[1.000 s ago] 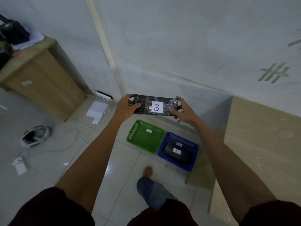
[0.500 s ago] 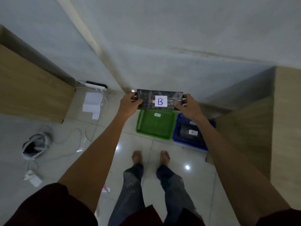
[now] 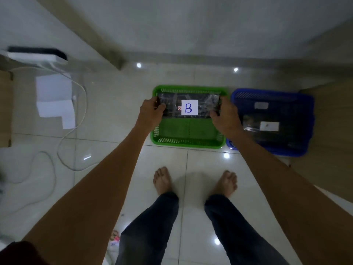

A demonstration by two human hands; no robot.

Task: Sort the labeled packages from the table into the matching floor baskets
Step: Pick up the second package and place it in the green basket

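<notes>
A dark, plastic-wrapped package [image 3: 172, 106] with a white label marked "B" is held flat over the far half of the green floor basket [image 3: 187, 141]. My left hand [image 3: 150, 111] grips its left end and my right hand [image 3: 224, 116] grips its right end. To the right, touching the green one, stands a blue basket [image 3: 303, 119] with a dark package [image 3: 265, 129] bearing a white label lying inside; its letter is too blurred to read. The green basket's visible floor holds nothing.
My bare feet [image 3: 162, 180] stand on glossy tiles just short of the baskets. White cables [image 3: 72, 131], white paper sheets [image 3: 55, 98] and a power strip [image 3: 38, 56] lie at left near the wall. A wooden table side [image 3: 332, 121] rises right of the blue basket.
The view has tilted down and closer to the floor. Both hands have lowered the "B" package from in front of the wall to just over the green basket.
</notes>
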